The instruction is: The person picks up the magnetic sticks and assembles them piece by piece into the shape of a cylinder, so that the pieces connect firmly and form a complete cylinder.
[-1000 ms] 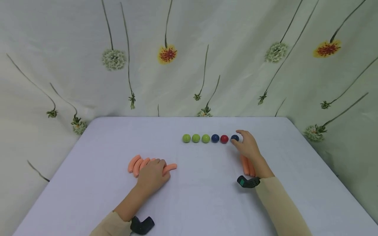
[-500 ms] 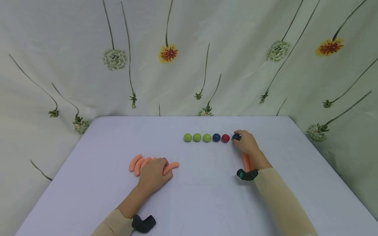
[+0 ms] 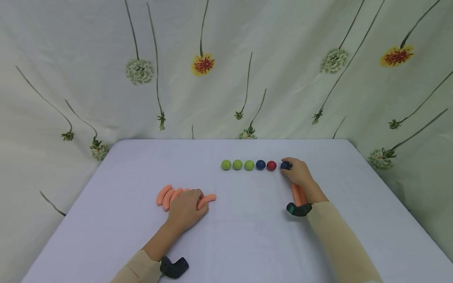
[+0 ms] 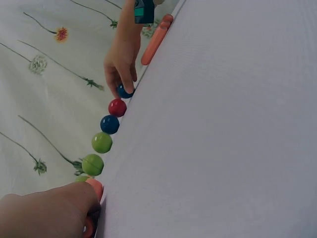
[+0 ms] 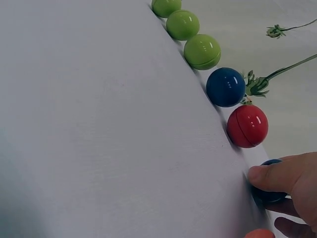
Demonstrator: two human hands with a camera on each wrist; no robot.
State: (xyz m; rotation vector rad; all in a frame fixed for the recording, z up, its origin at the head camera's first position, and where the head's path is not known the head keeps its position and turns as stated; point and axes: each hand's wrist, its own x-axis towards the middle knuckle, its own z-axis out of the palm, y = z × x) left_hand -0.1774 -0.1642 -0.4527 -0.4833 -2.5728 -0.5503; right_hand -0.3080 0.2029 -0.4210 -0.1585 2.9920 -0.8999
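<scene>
Six small balls lie in a row on the white table (image 3: 247, 236): three green (image 3: 237, 164), a blue one (image 3: 260, 165), a red one (image 3: 271, 165) and a dark blue ball (image 3: 284, 166) at the right end. My right hand (image 3: 291, 167) pinches that dark blue ball (image 5: 270, 194) between thumb (image 5: 272, 176) and fingers, as the left wrist view also shows (image 4: 123, 91). My left hand (image 3: 187, 202) rests flat on a bunch of orange sausages (image 3: 165, 194) at the left, holding none of them.
Two more orange sausages (image 3: 296, 193) lie under my right wrist. A flower-printed cloth (image 3: 226, 70) hangs behind the table and along both sides. Bare tabletop stretches between my hands and toward the near edge.
My right hand's fingers have closed around the dark blue ball, which they only touched a second ago. The left hand stays on the sausages.
</scene>
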